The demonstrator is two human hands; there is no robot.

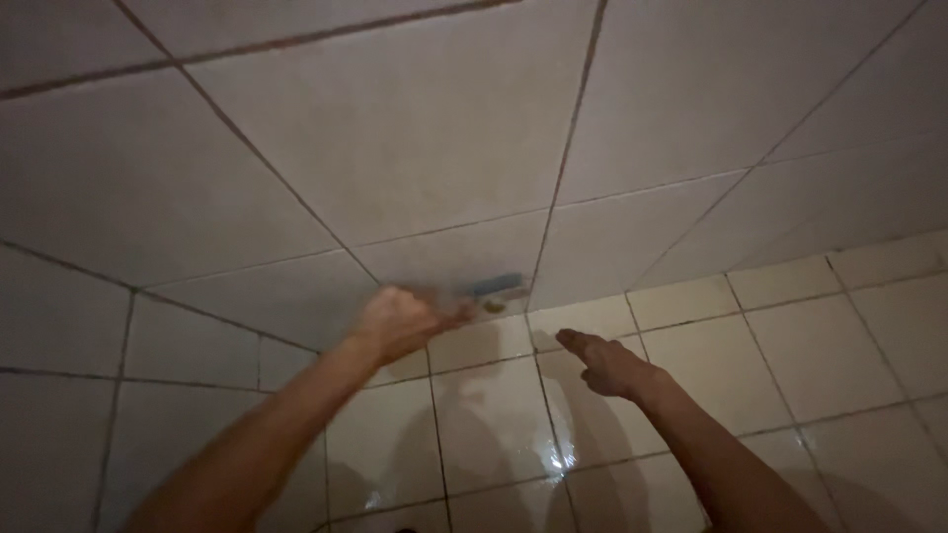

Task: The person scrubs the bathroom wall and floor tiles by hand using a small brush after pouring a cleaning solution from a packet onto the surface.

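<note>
Head view: the left hand [400, 321] is curled tight around a brush [494, 287] with a blue handle, its head pressed low on the tiled wall [415, 138] near the wet floor [790, 336]. It looks light, stiff and probably slippery, best held mid-handle. The right hand [604, 361] hovers flat, fingers apart, empty.

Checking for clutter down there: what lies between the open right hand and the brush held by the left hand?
In the head view, only bare tile with a grout line separates the right hand from the blue brush in the left hand.
</note>
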